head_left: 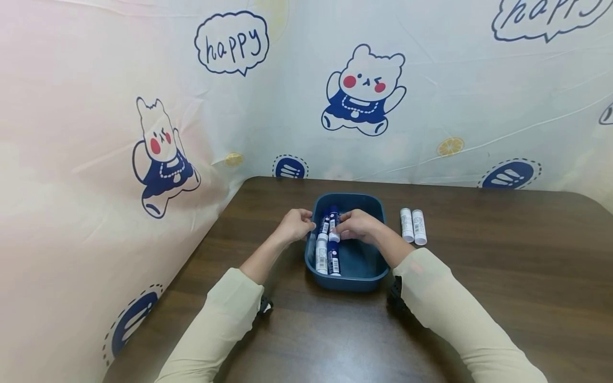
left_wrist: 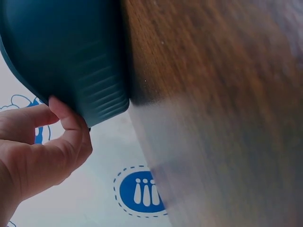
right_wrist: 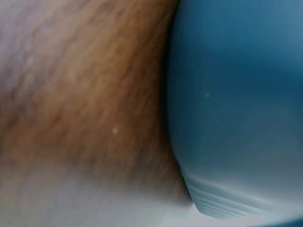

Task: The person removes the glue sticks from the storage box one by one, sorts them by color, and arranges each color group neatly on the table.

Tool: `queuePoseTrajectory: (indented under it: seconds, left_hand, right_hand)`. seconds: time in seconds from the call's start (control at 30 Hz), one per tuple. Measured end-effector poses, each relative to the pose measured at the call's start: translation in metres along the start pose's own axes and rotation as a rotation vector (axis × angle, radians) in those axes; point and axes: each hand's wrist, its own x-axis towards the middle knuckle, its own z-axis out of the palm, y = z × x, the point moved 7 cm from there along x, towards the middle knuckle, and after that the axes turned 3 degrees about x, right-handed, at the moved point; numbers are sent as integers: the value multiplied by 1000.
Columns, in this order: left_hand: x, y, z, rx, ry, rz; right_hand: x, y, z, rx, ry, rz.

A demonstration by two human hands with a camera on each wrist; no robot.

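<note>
A dark blue plastic basket (head_left: 364, 284) stands on the table with several blue and white glue sticks (head_left: 321, 256) lined up along its left side. My left hand (head_left: 294, 225) pinches the basket's left rim between thumb and fingers; the left wrist view shows the bent fingers at the basket wall (left_wrist: 102, 90). Reaching in over the right side, my right hand (head_left: 360, 225) holds a blue and white glue stick (head_left: 334, 230) in the far left part, among the others. In the right wrist view only the basket's outer wall (right_wrist: 236, 118) shows, with the hand out of sight.
Two white glue sticks (head_left: 413, 226) stand side by side on the brown wooden table (head_left: 503, 266), right of the basket. A printed cloth (head_left: 297, 96) with cartoon figures hangs behind the table and along its left.
</note>
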Motion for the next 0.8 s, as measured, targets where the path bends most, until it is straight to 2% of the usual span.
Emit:
queuePoseTrajectory:
  seconds: [0.43, 0.8]
  left_hand:
    - [1, -2, 0, 2, 4, -25]
    - [3, -2, 0, -6, 1, -17]
  right_hand:
    - [-1, -5, 0, 191, -84, -82]
    - [-8, -17, -6, 366, -112, -188]
